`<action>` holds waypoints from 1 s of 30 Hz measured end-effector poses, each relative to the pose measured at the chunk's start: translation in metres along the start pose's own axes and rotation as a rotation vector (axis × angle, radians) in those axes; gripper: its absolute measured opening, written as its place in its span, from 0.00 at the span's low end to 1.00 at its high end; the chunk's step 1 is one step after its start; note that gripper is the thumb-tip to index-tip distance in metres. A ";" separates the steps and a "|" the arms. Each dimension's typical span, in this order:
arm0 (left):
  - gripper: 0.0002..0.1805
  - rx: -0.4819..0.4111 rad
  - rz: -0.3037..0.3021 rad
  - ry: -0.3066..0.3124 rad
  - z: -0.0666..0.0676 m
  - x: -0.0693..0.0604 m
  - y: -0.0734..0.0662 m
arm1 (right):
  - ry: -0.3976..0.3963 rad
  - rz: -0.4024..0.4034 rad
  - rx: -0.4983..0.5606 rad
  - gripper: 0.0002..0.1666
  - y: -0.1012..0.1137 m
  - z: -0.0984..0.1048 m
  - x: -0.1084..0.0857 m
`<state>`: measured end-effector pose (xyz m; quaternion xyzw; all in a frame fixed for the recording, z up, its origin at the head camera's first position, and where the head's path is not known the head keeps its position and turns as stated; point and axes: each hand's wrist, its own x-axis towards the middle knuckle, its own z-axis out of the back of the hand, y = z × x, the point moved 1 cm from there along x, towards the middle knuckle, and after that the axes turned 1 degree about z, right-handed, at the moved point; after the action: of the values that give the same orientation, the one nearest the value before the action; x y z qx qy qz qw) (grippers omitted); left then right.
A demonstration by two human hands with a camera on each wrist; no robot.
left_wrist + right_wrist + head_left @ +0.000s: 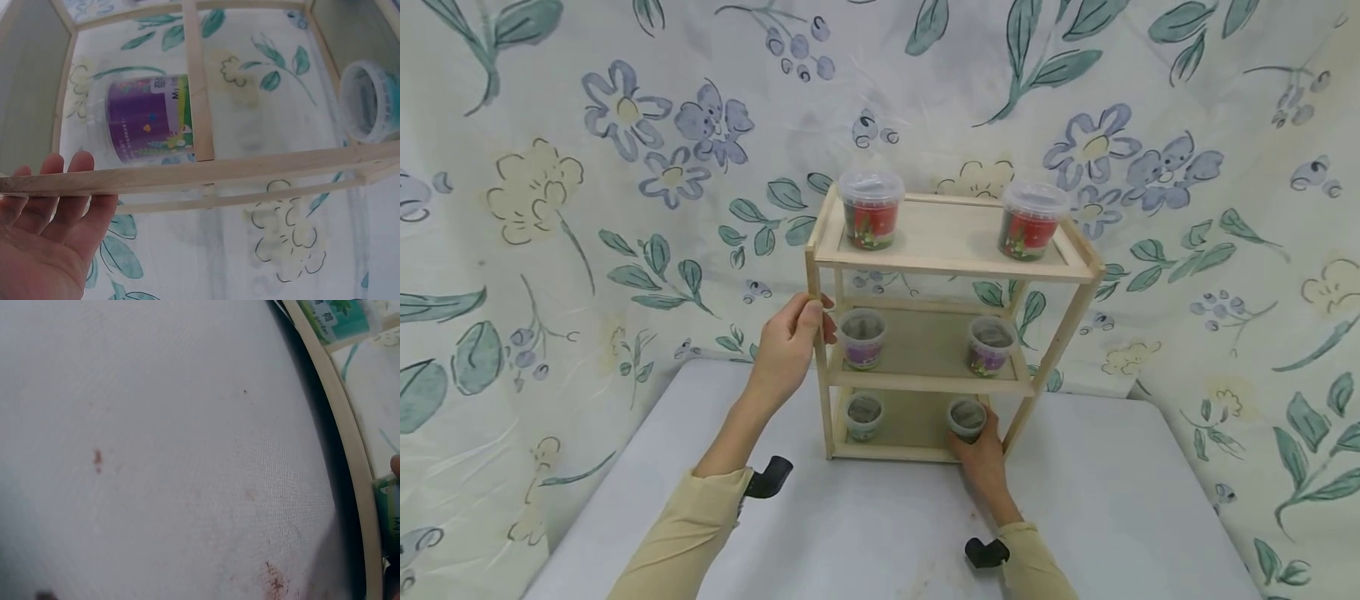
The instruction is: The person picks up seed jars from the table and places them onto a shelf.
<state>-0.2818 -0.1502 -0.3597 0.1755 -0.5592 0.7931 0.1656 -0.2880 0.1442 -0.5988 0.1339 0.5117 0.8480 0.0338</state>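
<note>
A three-tier wooden shelf (925,382) stands upright on the table. My left hand (781,354) grips its front left post (281,164), with fingertips curled over the wood in the left wrist view. On the bottom tier, my right hand (985,468) holds a small plastic cup (967,419) near the right end. That cup's green label (389,512) shows partly at the edge of the right wrist view. A matching cup (864,417) sits at the bottom left. Purple-labelled cups (862,340) (991,348) occupy the middle tier, and lidded red-labelled cups (871,212) (1032,223) the top.
The white table (865,517) extends in front of the shelf and to both sides, with faint reddish stains (274,581) on it. Behind it hangs a floral sheet (647,208). Black wrist mounts (769,477) stick out from both forearms.
</note>
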 end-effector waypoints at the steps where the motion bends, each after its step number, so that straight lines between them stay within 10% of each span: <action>1: 0.21 0.000 -0.001 0.002 0.000 0.000 0.000 | 0.000 0.002 0.000 0.46 0.000 0.000 0.000; 30: 0.21 0.000 0.005 0.011 0.000 0.001 0.000 | 0.072 0.012 0.077 0.52 0.005 0.012 0.001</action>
<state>-0.2828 -0.1505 -0.3592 0.1696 -0.5587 0.7945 0.1669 -0.2854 0.1525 -0.5885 0.1074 0.5440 0.8322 0.0050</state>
